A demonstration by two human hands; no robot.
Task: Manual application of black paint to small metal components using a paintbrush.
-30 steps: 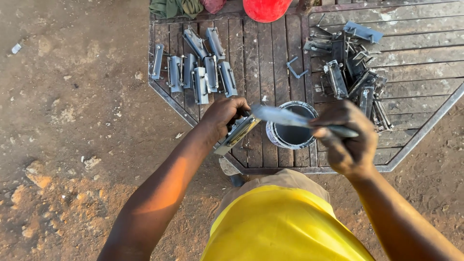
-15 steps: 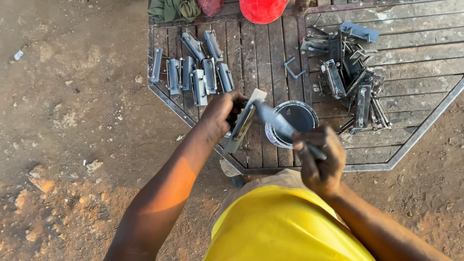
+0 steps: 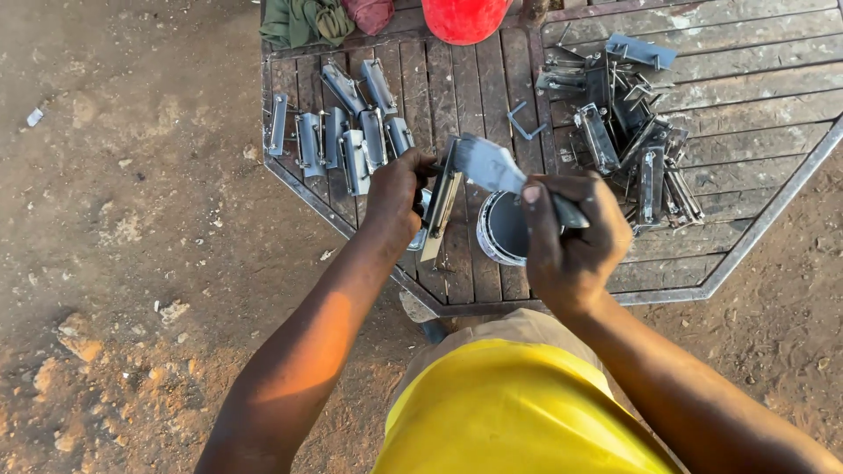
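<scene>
Head view shows a row of grey metal pieces (image 3: 338, 136) on the slatted surface (image 3: 755, 105); left hand (image 3: 399, 189) clamps a metal bracket (image 3: 442, 206), right hand (image 3: 571, 237) grips a paintbrush (image 3: 496, 167) touching it above the paint tin (image 3: 502, 230).

**Slatted table and its load**

A wooden slatted table (image 3: 755, 96) with a metal frame and angled corners stands on bare dirt ground (image 3: 132, 263). Near its left edge lies a row of grey painted metal brackets (image 3: 338, 140). Toward the right side sits a tangled pile of unpainted metal brackets (image 3: 632, 132). A small paint tin (image 3: 502, 230) stands close to the near edge. At the far edge rest a red bucket (image 3: 464, 16) and bundled cloths (image 3: 307, 19). One loose bent clip (image 3: 524, 123) lies between row and pile
</scene>
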